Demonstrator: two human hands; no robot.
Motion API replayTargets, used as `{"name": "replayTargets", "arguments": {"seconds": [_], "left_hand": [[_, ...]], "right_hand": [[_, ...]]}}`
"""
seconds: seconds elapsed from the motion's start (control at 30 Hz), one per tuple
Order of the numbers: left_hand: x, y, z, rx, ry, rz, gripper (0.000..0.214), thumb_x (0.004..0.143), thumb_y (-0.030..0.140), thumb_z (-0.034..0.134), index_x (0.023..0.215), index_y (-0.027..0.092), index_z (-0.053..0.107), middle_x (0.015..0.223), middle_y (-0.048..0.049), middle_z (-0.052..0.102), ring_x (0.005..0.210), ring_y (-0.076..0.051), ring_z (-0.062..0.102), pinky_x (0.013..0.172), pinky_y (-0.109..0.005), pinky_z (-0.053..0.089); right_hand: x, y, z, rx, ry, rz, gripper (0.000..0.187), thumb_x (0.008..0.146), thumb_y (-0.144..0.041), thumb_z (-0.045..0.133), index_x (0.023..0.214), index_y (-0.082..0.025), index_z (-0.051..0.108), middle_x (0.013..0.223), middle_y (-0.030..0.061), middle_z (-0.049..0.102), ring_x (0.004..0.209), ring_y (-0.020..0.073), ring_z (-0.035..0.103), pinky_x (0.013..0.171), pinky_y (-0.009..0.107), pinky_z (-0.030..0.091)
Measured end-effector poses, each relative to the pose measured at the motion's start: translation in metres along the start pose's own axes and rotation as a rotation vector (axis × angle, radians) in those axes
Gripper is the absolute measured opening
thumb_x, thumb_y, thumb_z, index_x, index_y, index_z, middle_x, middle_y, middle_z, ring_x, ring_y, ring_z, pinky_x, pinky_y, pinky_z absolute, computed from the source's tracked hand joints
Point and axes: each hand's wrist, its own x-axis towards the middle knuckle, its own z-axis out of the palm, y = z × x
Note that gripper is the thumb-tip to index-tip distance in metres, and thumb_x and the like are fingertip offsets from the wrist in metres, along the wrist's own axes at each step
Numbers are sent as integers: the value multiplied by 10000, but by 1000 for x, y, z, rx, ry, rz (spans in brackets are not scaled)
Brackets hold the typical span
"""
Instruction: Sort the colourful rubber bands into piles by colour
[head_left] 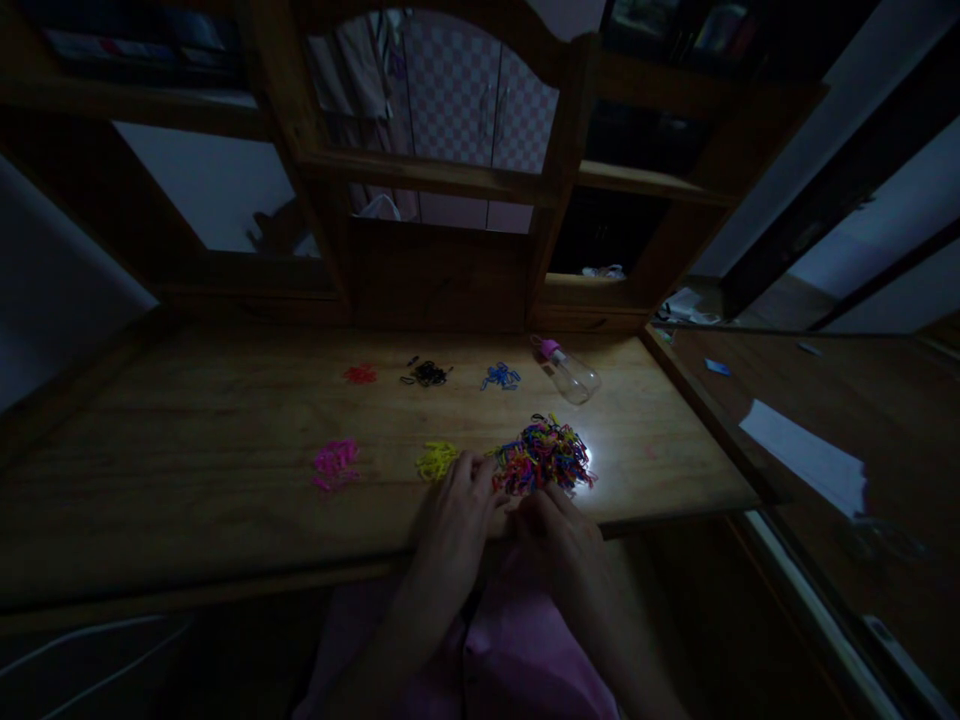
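Observation:
A mixed heap of small coloured loops [546,455], like little bands or paper clips, lies near the table's front edge. My left hand [463,500] rests on the table between this heap and a yellow pile [435,461], its fingers loosely stretched and apart. At the heap's near side, my right hand [562,525] has its fingers curled together; whatever they hold is hidden. Farther left is a pink pile [336,464]. Red [361,373], black [430,374] and blue [500,376] piles form a row behind.
A clear bottle with a pink cap [574,378] lies on its side at the back right of the wooden table [247,400]. Wooden shelving [442,275] rises behind. White paper [806,455] lies on a brown surface to the right.

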Motion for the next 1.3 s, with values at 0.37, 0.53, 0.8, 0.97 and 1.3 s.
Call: {"name": "replayTargets", "arguments": {"seconds": [0.37, 0.53, 0.8, 0.97, 1.3], "left_hand": [[-1, 0, -9, -52, -29, 71, 278, 909, 106, 352, 1103, 206, 524, 1079, -81, 567, 1007, -214, 540, 904, -394, 447], [2, -1, -15, -201, -70, 26, 133, 841, 140, 479, 912, 222, 557, 944, -55, 611, 853, -208, 586, 794, -358, 479], [-18, -2, -43, -559, 49, -149, 191, 878, 303, 537, 1026, 245, 642, 1068, -50, 659, 999, -200, 619, 900, -332, 474], [-17, 0, -48, -1046, 79, -371, 253, 829, 272, 625, 1061, 188, 676, 922, -51, 688, 853, -159, 647, 845, -271, 488], [1, 2, -32, -2003, 10, -648, 212, 768, 83, 446, 753, 116, 655, 825, -104, 630, 700, -129, 596, 628, -248, 528]], "right_hand": [[17, 13, -26, 219, 146, 50, 44, 867, -192, 567, 862, -203, 608, 878, 36, 596, 735, 155, 574, 646, 254, 425], [43, 11, -21, 152, 97, -150, 97, 878, -146, 537, 888, -207, 612, 967, 60, 610, 888, 189, 573, 757, 290, 443], [58, 10, -11, 22, -30, -314, 111, 854, -116, 561, 898, -206, 609, 916, 57, 629, 915, 213, 532, 809, 330, 413], [60, 9, -10, 121, 20, -251, 140, 878, -119, 508, 941, -200, 605, 935, 58, 638, 906, 209, 541, 800, 324, 412], [69, 12, -28, 831, 187, 145, 205, 813, -378, 643, 887, -187, 638, 885, 40, 672, 793, 172, 630, 719, 298, 496]]}}
